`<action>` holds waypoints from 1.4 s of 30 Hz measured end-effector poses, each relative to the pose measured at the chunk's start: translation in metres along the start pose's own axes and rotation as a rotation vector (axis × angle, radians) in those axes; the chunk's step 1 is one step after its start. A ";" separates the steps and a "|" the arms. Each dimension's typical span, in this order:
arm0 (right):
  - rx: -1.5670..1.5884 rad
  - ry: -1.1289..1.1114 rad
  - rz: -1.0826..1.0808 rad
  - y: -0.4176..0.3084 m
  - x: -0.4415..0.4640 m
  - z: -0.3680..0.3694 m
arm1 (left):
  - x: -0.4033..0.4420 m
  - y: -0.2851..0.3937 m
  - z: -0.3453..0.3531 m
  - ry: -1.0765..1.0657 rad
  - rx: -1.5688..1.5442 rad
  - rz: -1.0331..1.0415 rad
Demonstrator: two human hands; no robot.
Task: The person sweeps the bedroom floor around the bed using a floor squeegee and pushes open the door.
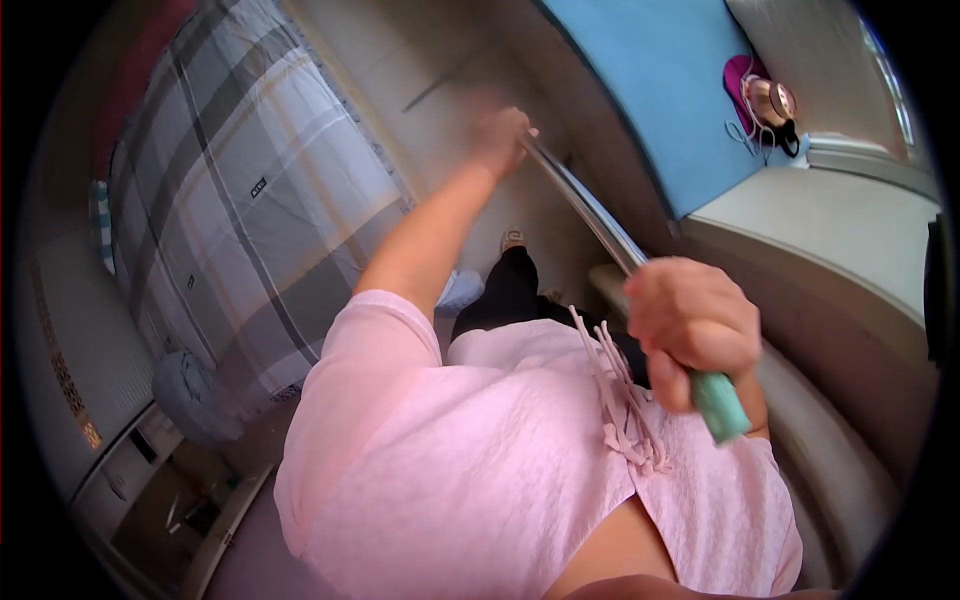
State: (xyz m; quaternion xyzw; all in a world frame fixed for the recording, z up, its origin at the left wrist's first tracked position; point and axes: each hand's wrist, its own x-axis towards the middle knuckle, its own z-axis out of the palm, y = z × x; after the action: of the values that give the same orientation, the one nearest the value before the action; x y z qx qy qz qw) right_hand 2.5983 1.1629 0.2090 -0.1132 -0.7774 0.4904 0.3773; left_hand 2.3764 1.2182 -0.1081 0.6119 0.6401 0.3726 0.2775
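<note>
A shiny metal pole [590, 205] with a green end cap or grip [720, 405] slants across in front of my body. My right hand [695, 320] is wrapped round its upper part, just above the green end. Farther down, my left hand [505, 140] closes on the pole with the arm stretched out; motion smears part of it. What is fixed at the pole's lower end cannot be made out. A thin dark strip [440, 85] shows on the pale floor [390, 45] beyond my left hand.
To the left is a bed with a plaid sheet [240, 150]. A blue surface [640, 90] lies at the upper right, with a purple and gold-coloured object [765, 100] and cords beside a pale ledge [820, 225]. My shoe [513, 239] shows on the floor.
</note>
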 end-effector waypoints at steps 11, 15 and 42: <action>-0.120 0.223 0.060 -0.203 -0.168 0.014 | -0.216 0.170 0.083 -0.258 -0.110 0.304; -0.166 0.239 0.201 -0.274 -0.234 0.024 | -0.291 0.209 0.112 -0.448 -0.133 0.362; -0.026 0.103 0.027 -0.073 -0.207 0.169 | -0.237 -0.089 -0.011 -0.154 0.368 0.330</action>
State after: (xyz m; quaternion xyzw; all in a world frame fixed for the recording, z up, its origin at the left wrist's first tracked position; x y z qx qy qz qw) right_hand 2.6373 0.8992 0.1333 -0.1539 -0.7617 0.4787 0.4087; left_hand 2.3393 0.9843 -0.1990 0.7749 0.5655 0.2423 0.1447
